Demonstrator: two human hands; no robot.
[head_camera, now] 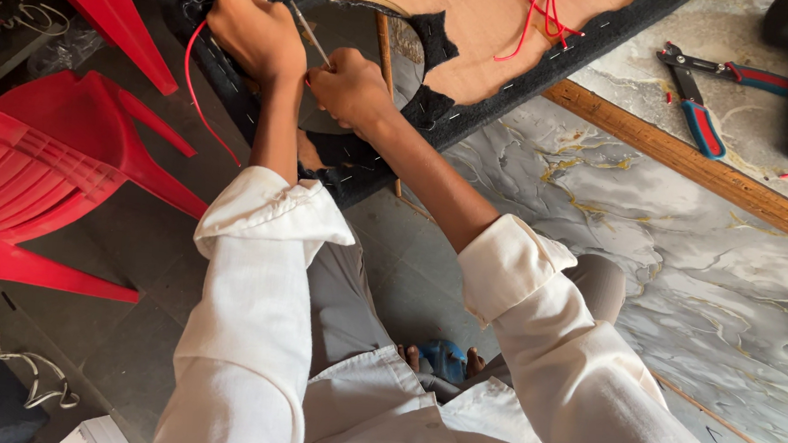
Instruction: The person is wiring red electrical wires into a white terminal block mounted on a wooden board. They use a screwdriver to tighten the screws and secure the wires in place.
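Upper left of frame: left hand clamps the carpeted board steady; right hand pinches a thin metal tool beside the red wire.

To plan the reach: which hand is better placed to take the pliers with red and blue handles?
Probably the right hand: it is on the side of the pliers, though it pinches a thin rod. The left hand is farther away and would have to cross over it.
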